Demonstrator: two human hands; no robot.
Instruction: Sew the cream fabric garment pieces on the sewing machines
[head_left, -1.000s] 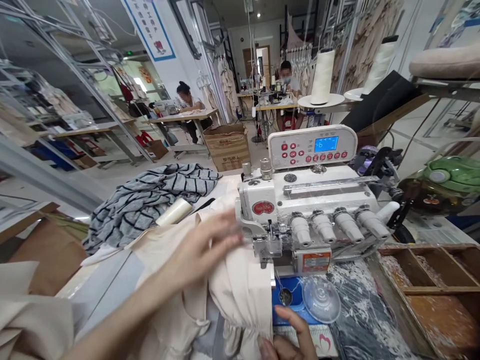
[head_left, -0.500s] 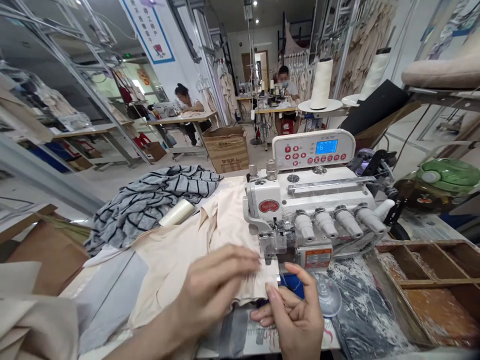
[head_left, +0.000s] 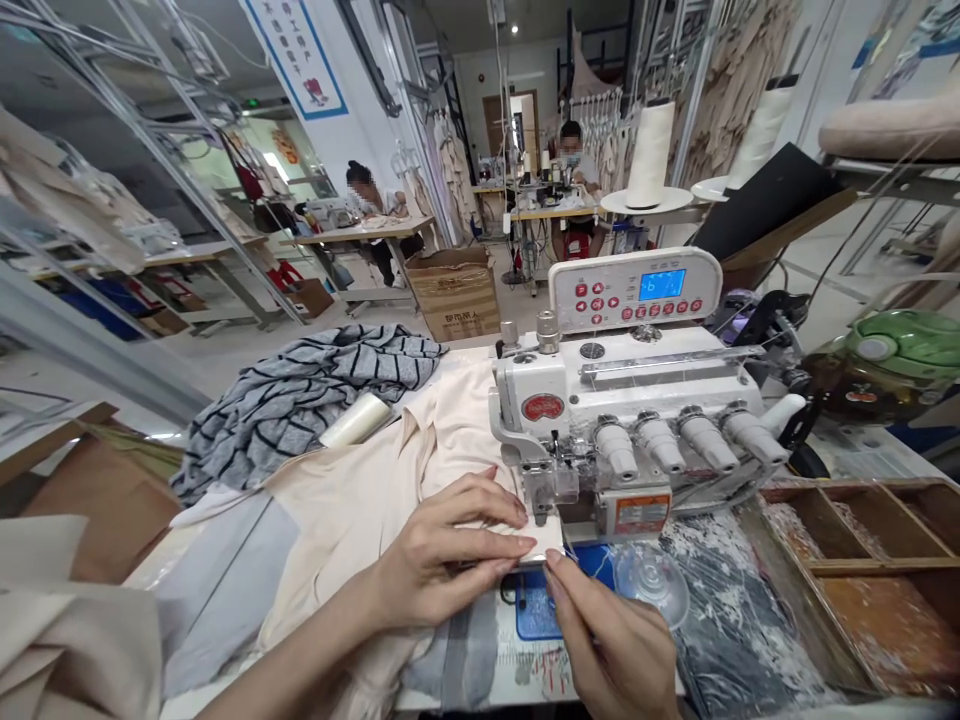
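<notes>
A white overlock sewing machine with a blue display stands in front of me. Cream fabric lies across the table and runs up to its presser foot. My left hand lies on the fabric, fingers pressed together and pinching its edge just before the foot. My right hand meets it from below, thumb and forefinger pinching the same edge at the corner.
A grey striped garment and a roll of tape lie at the back left. A wooden compartment tray sits on the right. Thread cones stand behind the machine. Other people sew at far tables.
Both hands have come together at the presser foot. The bunched fabric has been laid flatter and its edge brought up to the foot. My right hand rose from the bottom edge.
</notes>
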